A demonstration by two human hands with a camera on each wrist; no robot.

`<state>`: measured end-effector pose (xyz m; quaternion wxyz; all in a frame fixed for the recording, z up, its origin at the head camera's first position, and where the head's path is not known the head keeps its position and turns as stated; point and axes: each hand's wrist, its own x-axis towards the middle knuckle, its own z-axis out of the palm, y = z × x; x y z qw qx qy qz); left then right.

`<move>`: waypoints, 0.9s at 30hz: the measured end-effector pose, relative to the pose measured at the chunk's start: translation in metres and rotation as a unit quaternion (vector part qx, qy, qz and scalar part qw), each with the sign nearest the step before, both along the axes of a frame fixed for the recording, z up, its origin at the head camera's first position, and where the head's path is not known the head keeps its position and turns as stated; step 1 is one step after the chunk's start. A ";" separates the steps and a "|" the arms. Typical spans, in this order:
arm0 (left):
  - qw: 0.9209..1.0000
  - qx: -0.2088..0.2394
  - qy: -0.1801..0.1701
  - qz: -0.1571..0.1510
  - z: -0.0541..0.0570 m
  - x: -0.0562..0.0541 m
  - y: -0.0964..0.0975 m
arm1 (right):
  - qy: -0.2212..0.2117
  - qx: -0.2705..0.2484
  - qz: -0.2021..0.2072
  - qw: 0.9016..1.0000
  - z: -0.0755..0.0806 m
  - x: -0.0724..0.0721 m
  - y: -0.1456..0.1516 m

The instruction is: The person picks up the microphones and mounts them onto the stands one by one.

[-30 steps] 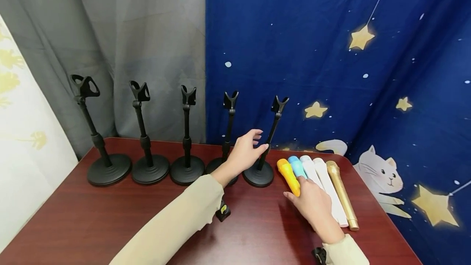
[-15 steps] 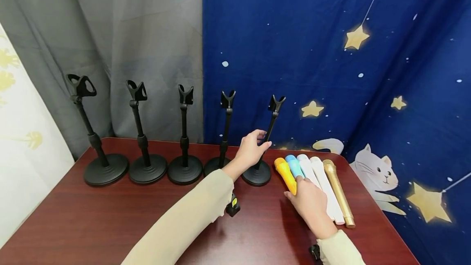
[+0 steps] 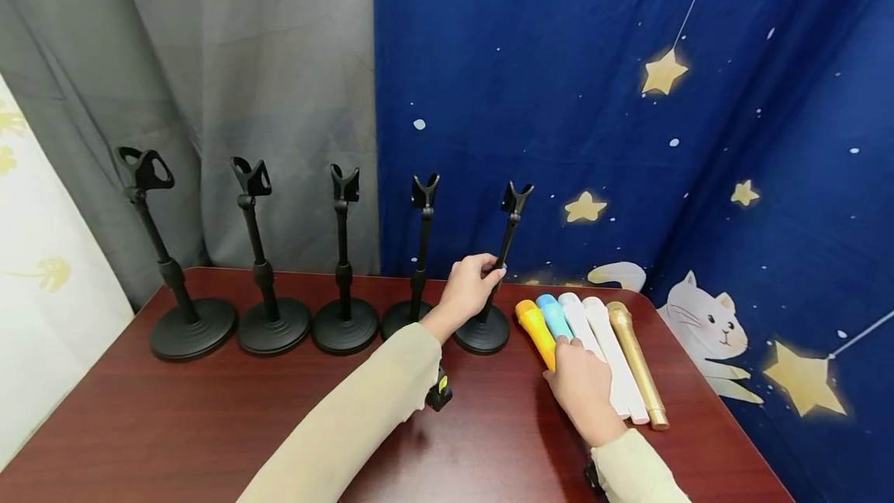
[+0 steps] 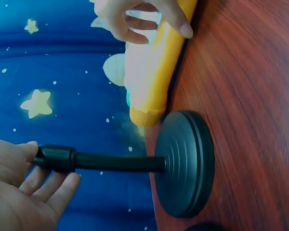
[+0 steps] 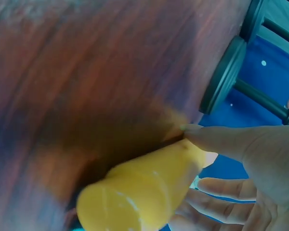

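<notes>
My left hand (image 3: 469, 289) holds the rightmost black microphone stand (image 3: 483, 334) by its pole. In the left wrist view the thumb and fingers meet the collar (image 4: 58, 158), and the round base stands on the table. My right hand (image 3: 580, 379) grips the yellow microphone (image 3: 534, 324) at its handle, thumb on the near side and fingers on the other. The right wrist view shows the end of this yellow microphone (image 5: 144, 187) close over the table. Beside it lie a blue microphone (image 3: 554, 314), two white microphones (image 3: 616, 352) and a gold microphone (image 3: 639, 367).
Several more black microphone stands (image 3: 344, 326) form a row to the left along the back of the brown table (image 3: 174, 425), their clips holding nothing. A grey curtain (image 3: 293, 84) and a blue star-patterned curtain (image 3: 503, 84) hang behind the table.
My left hand has moved to the rightmost stand and its fingers have closed on the pole. The right hand stays at the yellow microphone. The head view has shifted slightly.
</notes>
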<state>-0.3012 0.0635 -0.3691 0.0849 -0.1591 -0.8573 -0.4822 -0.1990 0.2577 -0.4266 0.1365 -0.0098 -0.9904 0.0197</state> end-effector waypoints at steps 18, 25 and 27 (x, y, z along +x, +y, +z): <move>0.996 -0.046 0.068 0.024 -0.008 0.005 0.004 | 0.011 -0.054 -0.007 0.998 -0.010 0.000 -0.002; 0.995 -0.042 0.089 0.035 -0.010 0.005 0.002 | 0.049 -0.087 0.002 0.995 -0.010 0.005 0.000; 0.994 -0.046 0.093 0.037 -0.009 0.005 0.002 | 0.051 -0.104 -0.001 0.993 -0.009 0.007 0.001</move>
